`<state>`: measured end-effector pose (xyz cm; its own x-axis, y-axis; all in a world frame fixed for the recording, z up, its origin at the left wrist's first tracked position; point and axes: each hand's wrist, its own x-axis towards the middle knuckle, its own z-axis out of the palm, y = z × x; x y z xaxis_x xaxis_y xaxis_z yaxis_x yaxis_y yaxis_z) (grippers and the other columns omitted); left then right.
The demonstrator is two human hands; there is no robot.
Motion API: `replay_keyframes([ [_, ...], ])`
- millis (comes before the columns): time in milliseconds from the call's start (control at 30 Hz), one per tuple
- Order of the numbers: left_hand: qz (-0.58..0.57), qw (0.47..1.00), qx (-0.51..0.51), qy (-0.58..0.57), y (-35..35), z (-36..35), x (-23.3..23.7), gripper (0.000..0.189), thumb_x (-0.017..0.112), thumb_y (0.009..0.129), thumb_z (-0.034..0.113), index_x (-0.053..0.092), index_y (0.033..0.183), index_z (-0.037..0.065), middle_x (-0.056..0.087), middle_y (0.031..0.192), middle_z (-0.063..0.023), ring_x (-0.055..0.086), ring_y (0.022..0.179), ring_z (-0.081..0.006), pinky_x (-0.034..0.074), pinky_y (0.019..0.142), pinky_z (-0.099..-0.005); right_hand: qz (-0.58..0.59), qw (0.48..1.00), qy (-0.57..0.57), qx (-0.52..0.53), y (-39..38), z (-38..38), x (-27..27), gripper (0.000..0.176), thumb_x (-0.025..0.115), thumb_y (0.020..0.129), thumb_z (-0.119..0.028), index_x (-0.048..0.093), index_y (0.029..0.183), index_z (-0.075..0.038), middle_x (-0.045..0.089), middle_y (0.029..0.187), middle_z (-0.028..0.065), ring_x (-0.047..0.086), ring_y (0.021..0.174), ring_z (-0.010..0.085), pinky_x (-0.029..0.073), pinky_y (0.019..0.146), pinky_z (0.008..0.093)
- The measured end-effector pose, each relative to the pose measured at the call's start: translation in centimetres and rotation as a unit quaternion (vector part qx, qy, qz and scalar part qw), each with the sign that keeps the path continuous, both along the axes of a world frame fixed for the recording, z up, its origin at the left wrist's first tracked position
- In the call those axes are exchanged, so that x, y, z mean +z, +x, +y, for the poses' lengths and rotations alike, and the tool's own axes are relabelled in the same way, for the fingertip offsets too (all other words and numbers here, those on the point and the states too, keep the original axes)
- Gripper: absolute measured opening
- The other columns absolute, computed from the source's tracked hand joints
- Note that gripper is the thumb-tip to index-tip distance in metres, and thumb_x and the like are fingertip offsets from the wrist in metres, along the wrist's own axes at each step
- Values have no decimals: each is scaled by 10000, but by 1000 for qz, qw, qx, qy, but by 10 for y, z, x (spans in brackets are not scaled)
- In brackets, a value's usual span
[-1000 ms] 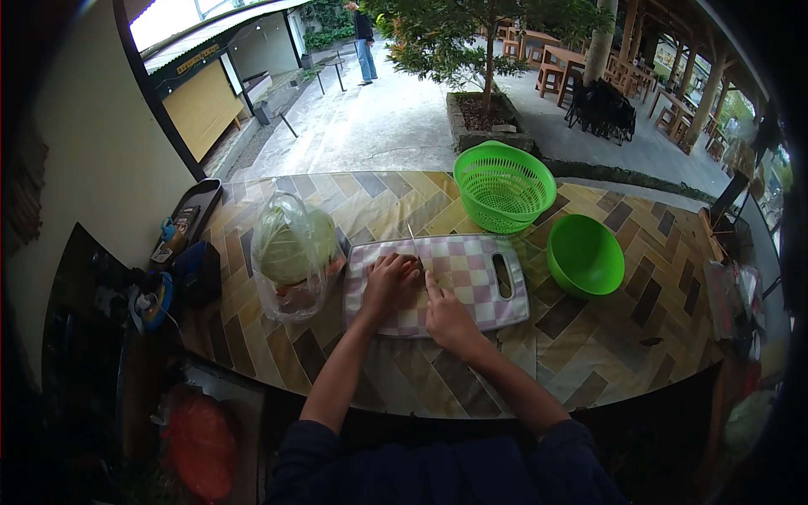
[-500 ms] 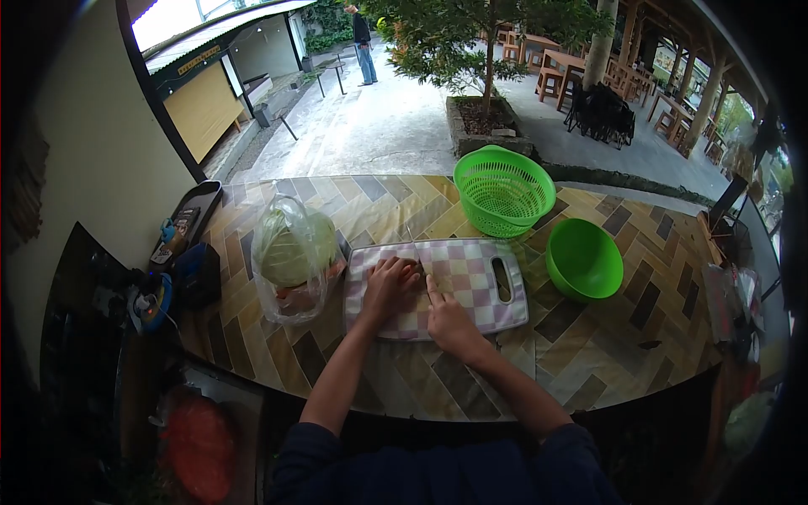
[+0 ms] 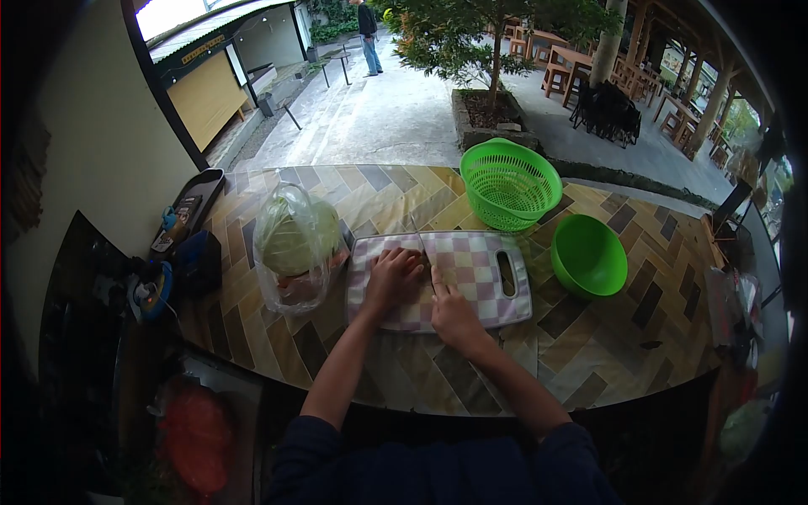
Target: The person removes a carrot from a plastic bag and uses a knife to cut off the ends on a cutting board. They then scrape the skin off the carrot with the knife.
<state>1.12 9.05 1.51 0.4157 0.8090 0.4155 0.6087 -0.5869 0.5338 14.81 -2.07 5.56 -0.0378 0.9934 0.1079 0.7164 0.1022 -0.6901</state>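
A checkered pink-and-white cutting board lies on the table in front of me. Over its left half, my left hand curls its fingers down on a small reddish piece, mostly hidden beneath them; I cannot tell what it is. My right hand grips a knife, index finger stretched along the top and the thin blade pointing away from me. The blade stands right beside my left fingertips. Left of the board sits a clear plastic bag holding a pale green cabbage and some orange-red things below it.
A green colander stands behind the board, with a green bowl to its right. A dark tray and a dark box line the table's left edge. Beyond the table, a person stands on the paving near a planter.
The whole view has shifted slightly, so the table things appear a little higher and farther right. Both hands keep nearly the same place over the board.
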Motion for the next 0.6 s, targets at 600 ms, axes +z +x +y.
replay_keyframes([
  [600,-4,1000,-1,-10,-1,3,-4,263,636,780,287,638,1010,158,616,995,-28,541,1006,-244,375,862,-389,5,1000,3,-21,0,1,-2,567,441,865,-64,250,1391,30,525,1027,322,537,921,466,436,827,478],
])
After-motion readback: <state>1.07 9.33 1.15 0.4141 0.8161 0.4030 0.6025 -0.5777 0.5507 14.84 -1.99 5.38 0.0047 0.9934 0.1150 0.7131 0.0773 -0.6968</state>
